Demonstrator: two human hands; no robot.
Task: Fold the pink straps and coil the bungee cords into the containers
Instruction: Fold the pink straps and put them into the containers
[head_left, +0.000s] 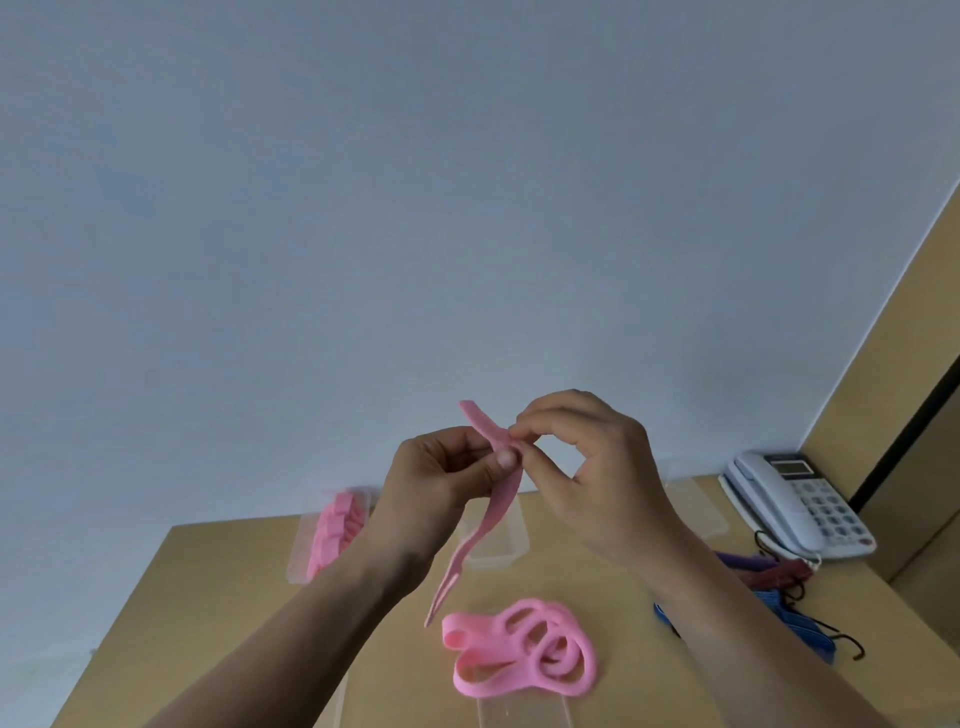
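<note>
Both hands are raised above the table and pinch one pink strap (497, 506). My left hand (447, 483) grips it with thumb and fingers near its upper part. My right hand (597, 462) pinches the same spot from the right. The strap's top end sticks up and its doubled lower part hangs down toward the table. A loose pile of pink straps (522, 647) lies on the table below. Folded pink straps (335, 527) fill a clear container (298, 556) at the back left. Blue, purple and red bungee cords (779, 587) with black hooks lie at the right.
A clear container (498, 551) stands behind the hanging strap, and another clear container (696, 499) sits behind my right hand. A white desk telephone (795, 501) sits at the back right. A clear lid or box edge (519, 714) shows at the table's near edge. A blue-grey wall fills the background.
</note>
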